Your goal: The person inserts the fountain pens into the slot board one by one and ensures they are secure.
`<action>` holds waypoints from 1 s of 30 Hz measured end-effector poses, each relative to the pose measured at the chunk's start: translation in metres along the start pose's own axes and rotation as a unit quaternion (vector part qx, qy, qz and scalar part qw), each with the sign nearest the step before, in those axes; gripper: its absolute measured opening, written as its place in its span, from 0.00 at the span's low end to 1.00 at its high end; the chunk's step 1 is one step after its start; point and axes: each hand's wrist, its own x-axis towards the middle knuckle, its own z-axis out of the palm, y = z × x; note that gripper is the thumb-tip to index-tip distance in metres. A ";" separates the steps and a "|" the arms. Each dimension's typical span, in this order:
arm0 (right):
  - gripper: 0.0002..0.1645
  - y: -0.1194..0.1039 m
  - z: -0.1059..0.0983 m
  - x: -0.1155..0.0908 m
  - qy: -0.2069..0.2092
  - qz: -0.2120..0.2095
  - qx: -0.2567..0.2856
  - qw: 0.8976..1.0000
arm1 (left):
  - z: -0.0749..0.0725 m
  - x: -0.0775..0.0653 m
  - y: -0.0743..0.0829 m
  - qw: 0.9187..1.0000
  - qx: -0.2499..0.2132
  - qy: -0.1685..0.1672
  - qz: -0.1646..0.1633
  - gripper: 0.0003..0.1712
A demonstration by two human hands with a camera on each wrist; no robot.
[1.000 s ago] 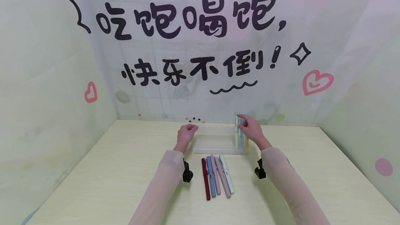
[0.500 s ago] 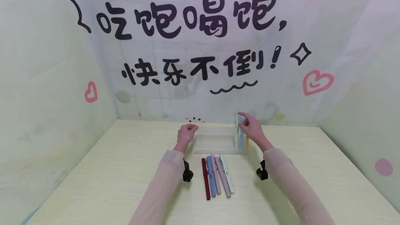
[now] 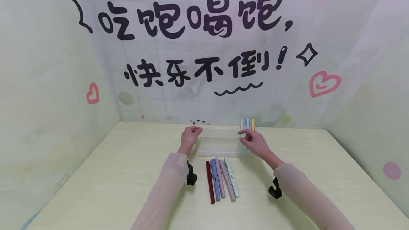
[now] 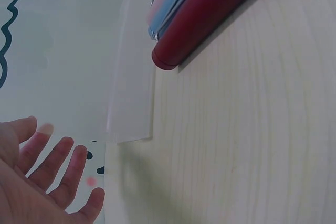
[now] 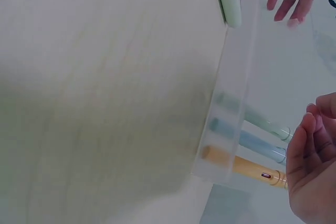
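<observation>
A clear pen display rack (image 3: 220, 153) stands on the table. My left hand (image 3: 190, 136) pinches its upper left corner between thumb and forefinger, with the other fingers spread. In the right end of the rack three pens stand upright: a pale mint pen (image 3: 241, 122), a light blue pen (image 3: 247, 122) and an orange pen (image 5: 252, 169). Just in front of them is my right hand (image 3: 257, 144), fingers loosely bent and holding nothing. In the head view it hides the pens' middles.
Before the rack several capped pens lie side by side: a dark red pen (image 3: 210, 184), a blue pen (image 3: 216, 180), two mauve pens (image 3: 227, 182) and a pale mint pen (image 3: 232, 178). A printed cloth backdrop (image 3: 191, 109) rises behind the table (image 3: 143, 173).
My right hand has come off the tops of the upright pens and moved down and toward me, uncovering their upper ends. The left hand stays at the rack's corner.
</observation>
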 end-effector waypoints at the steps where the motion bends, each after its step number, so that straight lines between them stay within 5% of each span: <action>1: 0.11 0.001 0.002 -0.002 -0.006 0.002 0.002 1.000 | 0.000 0.000 0.000 1.000 0.000 0.001 0.000 0.18; 15: 0.11 0.012 0.017 -0.030 -0.097 0.011 0.065 0.993 | 0.000 -0.001 0.000 1.000 0.000 -0.003 0.011 0.18; 30: 0.12 0.003 0.024 -0.032 -0.169 0.056 0.043 0.983 | -0.001 -0.003 0.001 1.000 -0.009 -0.002 0.009 0.18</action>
